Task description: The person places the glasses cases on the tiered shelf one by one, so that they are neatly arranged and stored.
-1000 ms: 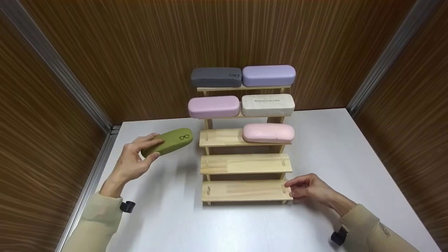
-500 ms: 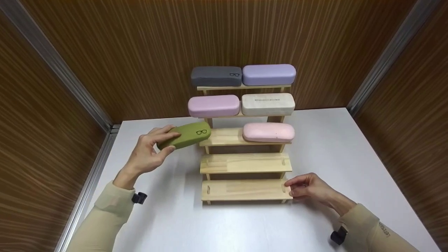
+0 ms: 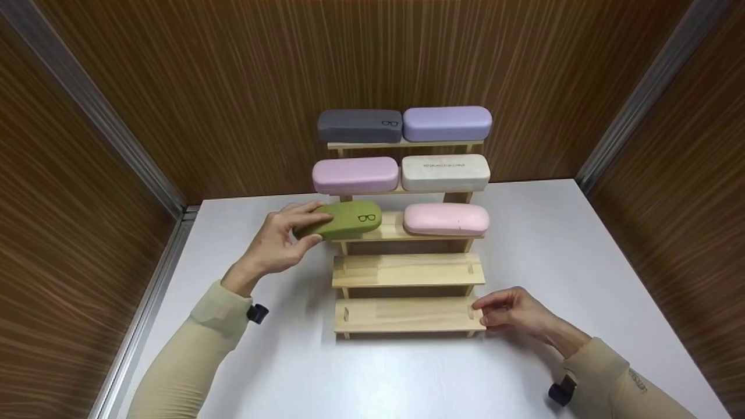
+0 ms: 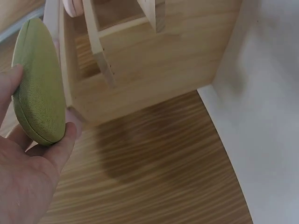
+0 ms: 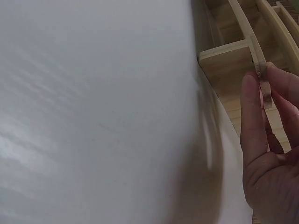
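Observation:
My left hand (image 3: 282, 237) grips the left end of a green glasses case (image 3: 349, 220) with a small glasses print. The case overlaps the left half of the third shelf from the top of a stepped wooden rack (image 3: 407, 270). In the left wrist view the green case (image 4: 39, 84) sits between thumb and fingers, beside the rack's side panel (image 4: 154, 60). To its right on that shelf lies a light pink glasses case (image 3: 447, 219). At the bottom shelf's right end, my right hand (image 3: 521, 317) pinches the board edge (image 5: 261, 77) between thumb and fingers.
Higher on the rack rest a dark grey case (image 3: 359, 127), a lavender case (image 3: 447, 124), a pink-purple case (image 3: 355, 175) and a cream case (image 3: 446, 173). The rack stands on a white table (image 3: 407, 378) before brown wood-grain panels (image 3: 262, 87).
My left hand has carried the green case rightward and slightly up, from beside the rack to over the third shelf's left half. The right hand has stayed on the bottom shelf's end.

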Demonstrator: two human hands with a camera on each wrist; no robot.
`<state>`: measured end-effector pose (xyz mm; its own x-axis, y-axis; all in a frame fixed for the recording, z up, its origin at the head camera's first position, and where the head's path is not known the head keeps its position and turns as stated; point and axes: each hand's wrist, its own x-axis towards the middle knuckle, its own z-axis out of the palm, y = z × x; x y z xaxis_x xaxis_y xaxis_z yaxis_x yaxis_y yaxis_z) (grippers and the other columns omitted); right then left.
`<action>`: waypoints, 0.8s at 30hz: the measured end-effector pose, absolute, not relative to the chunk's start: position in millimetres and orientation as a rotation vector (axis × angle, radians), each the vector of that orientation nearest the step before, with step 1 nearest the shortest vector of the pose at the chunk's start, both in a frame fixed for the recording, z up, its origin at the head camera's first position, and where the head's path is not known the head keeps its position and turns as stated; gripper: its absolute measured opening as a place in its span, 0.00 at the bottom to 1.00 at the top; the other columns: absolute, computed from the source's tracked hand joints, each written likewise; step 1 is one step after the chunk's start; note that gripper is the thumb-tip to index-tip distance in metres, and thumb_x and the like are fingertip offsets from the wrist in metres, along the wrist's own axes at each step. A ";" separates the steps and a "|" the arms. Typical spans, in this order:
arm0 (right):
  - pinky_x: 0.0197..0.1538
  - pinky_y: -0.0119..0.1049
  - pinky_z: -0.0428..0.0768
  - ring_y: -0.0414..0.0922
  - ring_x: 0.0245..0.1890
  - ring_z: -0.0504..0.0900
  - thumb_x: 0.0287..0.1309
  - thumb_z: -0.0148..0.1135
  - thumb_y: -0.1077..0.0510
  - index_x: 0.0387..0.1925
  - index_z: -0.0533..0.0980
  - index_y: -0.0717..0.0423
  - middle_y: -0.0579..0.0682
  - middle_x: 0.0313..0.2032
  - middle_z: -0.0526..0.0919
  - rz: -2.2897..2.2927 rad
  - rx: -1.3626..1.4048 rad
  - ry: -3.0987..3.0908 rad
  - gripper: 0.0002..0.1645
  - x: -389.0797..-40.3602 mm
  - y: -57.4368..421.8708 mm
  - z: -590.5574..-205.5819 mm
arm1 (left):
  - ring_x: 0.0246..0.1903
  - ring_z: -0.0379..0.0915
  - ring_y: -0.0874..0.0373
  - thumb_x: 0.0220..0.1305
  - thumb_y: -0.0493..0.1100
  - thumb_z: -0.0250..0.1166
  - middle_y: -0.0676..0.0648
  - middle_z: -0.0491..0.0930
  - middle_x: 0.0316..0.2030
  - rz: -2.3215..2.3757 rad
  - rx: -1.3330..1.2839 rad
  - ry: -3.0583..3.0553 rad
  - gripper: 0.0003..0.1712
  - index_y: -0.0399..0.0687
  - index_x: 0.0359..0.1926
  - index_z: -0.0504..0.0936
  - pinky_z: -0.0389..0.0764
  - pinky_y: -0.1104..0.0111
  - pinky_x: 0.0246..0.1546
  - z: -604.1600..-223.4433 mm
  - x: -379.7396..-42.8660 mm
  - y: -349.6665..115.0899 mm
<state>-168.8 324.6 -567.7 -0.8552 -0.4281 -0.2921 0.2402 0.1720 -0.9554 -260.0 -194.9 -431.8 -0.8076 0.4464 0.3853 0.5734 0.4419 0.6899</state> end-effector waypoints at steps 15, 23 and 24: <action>0.49 0.37 0.96 0.36 0.42 0.93 0.68 0.73 0.69 0.61 0.85 0.71 0.38 0.38 0.91 -1.707 -0.178 1.963 0.22 -169.4 325.4 -567.3 | 0.78 0.76 0.37 0.69 0.34 0.76 0.36 0.81 0.75 -1.288 -0.959 -2.588 0.23 0.49 0.64 0.92 0.74 0.40 0.83 -451.2 -280.3 -168.3; 0.49 0.38 0.96 0.36 0.41 0.94 0.68 0.73 0.69 0.62 0.84 0.72 0.37 0.38 0.92 -1.703 -0.181 1.971 0.23 -168.8 324.7 -566.2 | 0.79 0.74 0.38 0.69 0.32 0.74 0.38 0.81 0.76 -1.331 -0.940 -2.605 0.25 0.51 0.64 0.92 0.74 0.41 0.83 -457.2 -285.4 -161.8; 0.49 0.38 0.96 0.36 0.41 0.94 0.68 0.73 0.68 0.62 0.84 0.73 0.37 0.39 0.92 -1.703 -0.182 1.970 0.23 -168.7 324.9 -566.0 | 0.79 0.74 0.38 0.68 0.32 0.73 0.39 0.81 0.76 -1.338 -0.936 -2.607 0.25 0.51 0.64 0.93 0.73 0.41 0.83 -457.3 -285.6 -161.5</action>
<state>-168.7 324.9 -566.0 -0.8533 -0.4284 -0.2972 0.2321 0.1984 -0.9523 -285.6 -161.5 -457.3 -0.8129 0.4869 0.3196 0.5435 0.4369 0.7168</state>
